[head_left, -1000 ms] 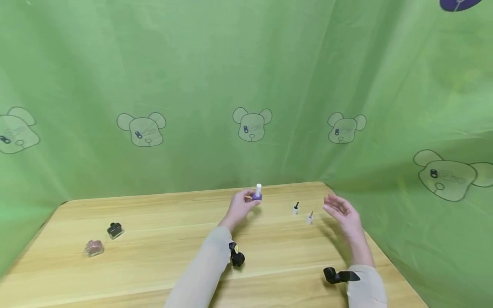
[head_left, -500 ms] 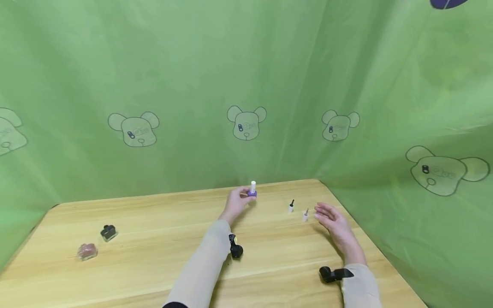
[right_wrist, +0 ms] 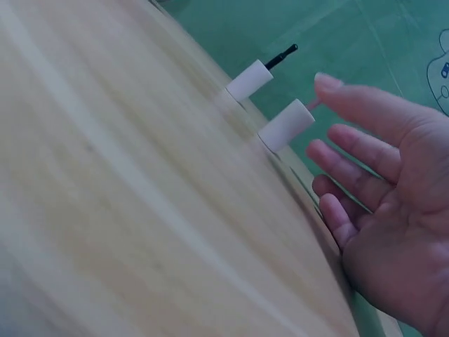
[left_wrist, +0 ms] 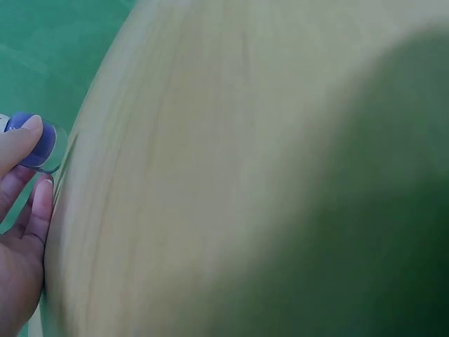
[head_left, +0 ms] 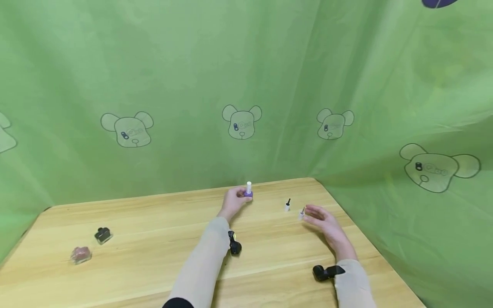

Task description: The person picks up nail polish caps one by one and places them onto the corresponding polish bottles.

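Note:
My left hand [head_left: 233, 202] pinches a purple nail polish bottle [head_left: 248, 194] between thumb and fingers near the table's far edge. The bottle is upright with its white cap on top. In the left wrist view, the thumb lies across the bottle's [left_wrist: 43, 144] purple body. My right hand [head_left: 325, 223] hovers beside a white nail polish cap [head_left: 301, 215], fingers loosely bent and holding nothing. This cap stands upside down, its brush pointing up. In the right wrist view, the thumb is close to that brush; contact cannot be told. A second white cap [right_wrist: 250, 81] with a black brush stands beyond it.
On the left of the wooden table [head_left: 154, 265] sit a black nail polish bottle [head_left: 102, 235] and a pink nail polish bottle [head_left: 81, 255]. A green curtain with bear prints hangs behind the table and along its right side.
My right hand has moved left and come up to the nearer white cap. The left hand keeps hold of the purple bottle. The head view has shifted slightly to the right.

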